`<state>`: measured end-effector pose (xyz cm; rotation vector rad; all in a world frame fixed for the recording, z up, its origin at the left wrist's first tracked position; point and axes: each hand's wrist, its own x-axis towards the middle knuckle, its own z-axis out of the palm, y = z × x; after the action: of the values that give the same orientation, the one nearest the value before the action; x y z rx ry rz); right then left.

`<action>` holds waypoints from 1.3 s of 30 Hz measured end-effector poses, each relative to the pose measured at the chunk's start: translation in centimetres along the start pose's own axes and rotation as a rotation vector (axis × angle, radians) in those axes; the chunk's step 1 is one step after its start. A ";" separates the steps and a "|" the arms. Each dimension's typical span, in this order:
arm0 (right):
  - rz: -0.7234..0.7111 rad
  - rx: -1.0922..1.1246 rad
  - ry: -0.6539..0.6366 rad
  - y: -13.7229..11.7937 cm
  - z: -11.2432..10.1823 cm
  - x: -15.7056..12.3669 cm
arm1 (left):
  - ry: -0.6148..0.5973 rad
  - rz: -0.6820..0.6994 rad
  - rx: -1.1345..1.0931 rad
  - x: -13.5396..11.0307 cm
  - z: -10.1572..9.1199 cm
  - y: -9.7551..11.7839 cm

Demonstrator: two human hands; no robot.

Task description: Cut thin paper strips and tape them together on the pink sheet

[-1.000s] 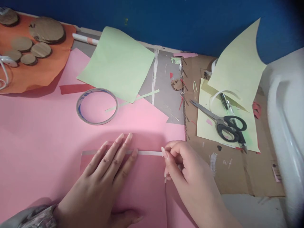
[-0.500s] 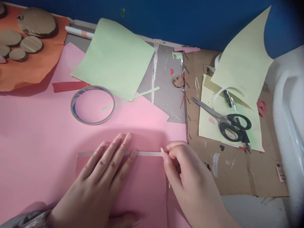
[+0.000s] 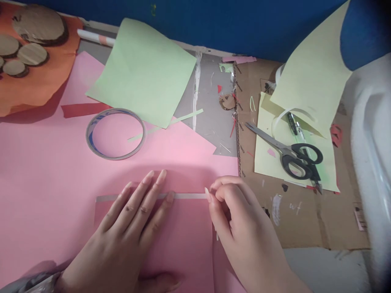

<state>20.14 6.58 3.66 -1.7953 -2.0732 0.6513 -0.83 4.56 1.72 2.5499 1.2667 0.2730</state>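
Note:
A pink sheet of paper (image 3: 183,240) lies in front of me on larger pink paper. Along its far edge runs a narrow whitish strip of tape (image 3: 192,196). My left hand (image 3: 131,219) rests flat on the sheet, fingers spread, with fingertips across the strip and just past it. At the strip's right end my right hand (image 3: 241,215) is closed in a pinch, thumb and forefinger together at the tape's tip. Beyond the left hand lies a roll of tape (image 3: 89,138) on the pink paper.
Black-handled scissors (image 3: 282,150) lie open on pale yellow paper (image 3: 265,162), beside pens (image 3: 297,126). Green paper (image 3: 146,73) and a thin green strip (image 3: 189,116) lie farther back. Cardboard discs (image 3: 39,24) sit on orange paper (image 3: 36,89). A blue wall (image 3: 214,24) bounds the back.
The whole view has shifted slightly, so things appear a little further left and up. Both hands keep their places on the sheet and the strip.

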 end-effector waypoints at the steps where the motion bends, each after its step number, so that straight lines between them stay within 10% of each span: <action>1: 0.001 -0.003 0.000 0.0 0.0 0.0 | -0.003 -0.001 0.000 0.0 0.0 0.0; 24: 0.035 0.105 -0.056 0.1 -0.3 -0.3 | -0.026 0.080 0.077 -1.0 -2.4 0.3; 39: 0.062 0.080 -0.128 0.3 -1.6 -0.4 | -0.025 0.132 0.119 2.7 0.3 2.2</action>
<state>21.32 6.40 4.87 -1.8229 -2.0470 0.8751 2.57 5.41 2.26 2.7339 1.1387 0.1975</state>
